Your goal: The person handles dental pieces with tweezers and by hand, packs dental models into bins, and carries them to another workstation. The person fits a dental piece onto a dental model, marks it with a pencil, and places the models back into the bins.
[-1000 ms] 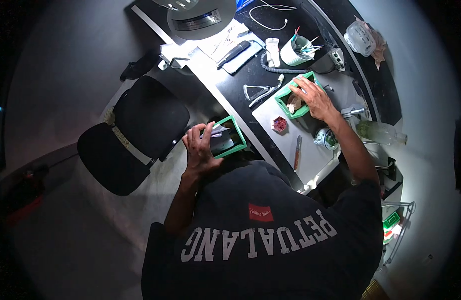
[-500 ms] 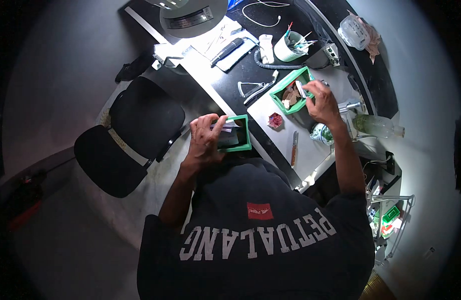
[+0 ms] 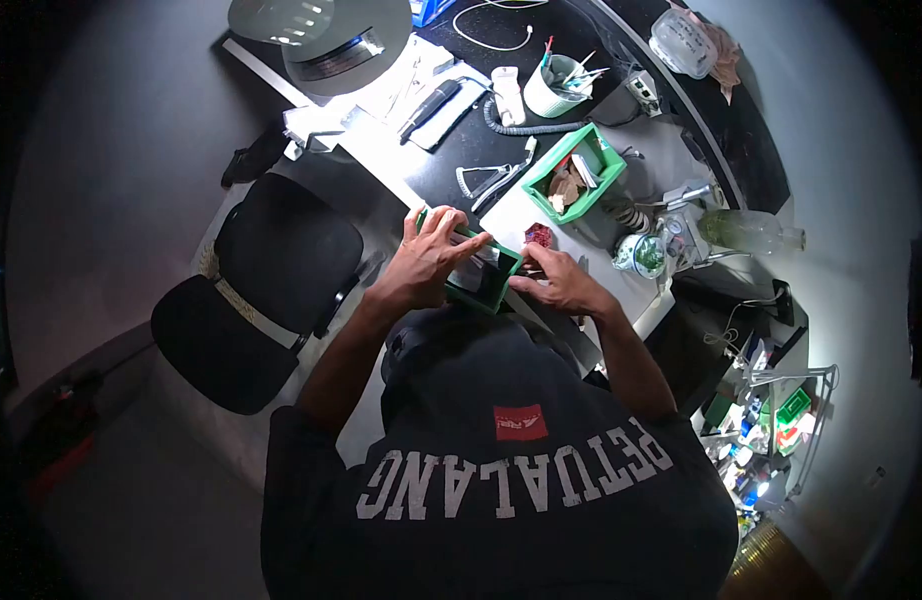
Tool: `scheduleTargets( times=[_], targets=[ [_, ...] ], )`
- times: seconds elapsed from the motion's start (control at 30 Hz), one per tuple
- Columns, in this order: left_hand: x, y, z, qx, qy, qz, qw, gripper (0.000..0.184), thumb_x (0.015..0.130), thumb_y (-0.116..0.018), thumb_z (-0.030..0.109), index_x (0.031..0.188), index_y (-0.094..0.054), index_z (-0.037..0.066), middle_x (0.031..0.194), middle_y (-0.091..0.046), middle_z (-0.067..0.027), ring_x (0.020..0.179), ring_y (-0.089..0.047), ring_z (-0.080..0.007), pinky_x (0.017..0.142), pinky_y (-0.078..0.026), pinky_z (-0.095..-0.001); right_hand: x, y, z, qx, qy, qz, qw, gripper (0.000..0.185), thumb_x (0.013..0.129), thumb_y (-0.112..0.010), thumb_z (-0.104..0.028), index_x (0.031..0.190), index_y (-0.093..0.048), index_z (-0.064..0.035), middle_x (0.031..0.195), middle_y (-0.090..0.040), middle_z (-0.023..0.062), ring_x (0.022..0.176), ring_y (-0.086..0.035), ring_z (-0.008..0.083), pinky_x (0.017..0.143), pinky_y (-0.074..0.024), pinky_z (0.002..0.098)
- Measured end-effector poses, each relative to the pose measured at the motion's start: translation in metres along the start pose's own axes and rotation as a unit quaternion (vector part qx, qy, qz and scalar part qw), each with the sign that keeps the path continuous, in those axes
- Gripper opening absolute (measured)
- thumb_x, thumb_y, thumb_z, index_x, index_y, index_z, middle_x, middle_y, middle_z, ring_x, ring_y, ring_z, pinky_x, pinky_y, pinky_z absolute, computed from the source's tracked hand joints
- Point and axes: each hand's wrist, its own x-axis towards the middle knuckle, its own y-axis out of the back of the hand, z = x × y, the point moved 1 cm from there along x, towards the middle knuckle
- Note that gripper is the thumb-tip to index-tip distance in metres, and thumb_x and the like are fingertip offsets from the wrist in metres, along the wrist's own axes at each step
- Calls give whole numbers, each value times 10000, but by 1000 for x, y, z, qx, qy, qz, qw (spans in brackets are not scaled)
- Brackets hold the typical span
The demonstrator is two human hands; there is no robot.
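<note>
A small green box (image 3: 508, 273) with whitish packets (image 3: 470, 272) inside is at the desk edge, close to my body, and sits at a slant. My left hand (image 3: 428, 262) curls over its left side, fingers and thumb at the rim and over the packets. My right hand (image 3: 561, 284) pinches the box's right end between thumb and fingers. Just beyond that hand lies a small red dish (image 3: 538, 235), partly covered. Farther off stands a second green box (image 3: 609, 172), holding brown pieces (image 3: 563, 187) and a white packet (image 3: 585, 169).
A caliper-like tool (image 3: 481, 182) and toothbrush (image 3: 530, 150) lie on the black desk. Behind are a cup of tools (image 3: 558, 88) and a black rotary handpiece (image 3: 430, 108). A green-white jar (image 3: 641, 256) and glass bottle (image 3: 751, 233) are right; a black chair (image 3: 288, 240) is left.
My right hand has left the far green box and come down-left to the near one. The near box has turned and tilted under my left hand. The view has shifted slightly.
</note>
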Motion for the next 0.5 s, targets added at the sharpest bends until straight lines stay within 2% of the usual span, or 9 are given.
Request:
scheduleTargets(
  times=[0.1,0.13,0.23,0.33,0.43,0.5],
  targets=[
    [8,-3,-6,6,-30,2,1000,1124,482,-865,22,1504,-502,316,1411,-433,-153,1441,-355,-367,1207,-222,-616,2,-11,5,6,13,71,997,432,869,-805,-267,1069,-530,-1,1047,-677,184,953,-718,278,816,-597,377],
    [11,-2,-6,8,-39,1,999,1121,481,-851,10,1502,-506,320,1414,-432,-154,1441,-355,-368,1210,-225,-613,2,-14,3,13,39,126,991,430,860,-807,-237,1080,-522,-3,1041,-675,198,921,-717,252,808,-603,369],
    [16,-1,-7,4,-66,-2,998,1114,480,-816,-21,1495,-517,327,1420,-431,-159,1444,-354,-369,1216,-229,-606,5,-15,-2,114,69,198,971,346,836,-788,-233,960,-545,-20,836,-628,150,842,-703,313,759,-556,424],
    [22,-2,-6,3,-91,-12,996,1102,484,-798,-36,1488,-529,329,1423,-437,-168,1448,-355,-367,1220,-223,-607,9,-12,6,-4,64,115,991,204,844,-726,-114,873,-560,1,937,-703,168,855,-726,253,770,-596,347],
    [27,-3,-2,22,-94,-38,995,1077,498,-788,-40,1480,-537,327,1419,-444,-176,1450,-359,-362,1224,-216,-604,12,-22,2,-69,43,160,984,143,820,-676,-61,782,-553,0,809,-690,145,802,-722,264,722,-578,355],
    [29,0,-3,16,-95,-49,994,1052,514,-779,-42,1471,-545,324,1414,-449,-179,1451,-363,-358,1225,-213,-603,8,-28,2,-41,60,200,977,121,795,-668,-64,839,-569,-8,760,-644,165,755,-686,327,684,-534,422]
  ],
)
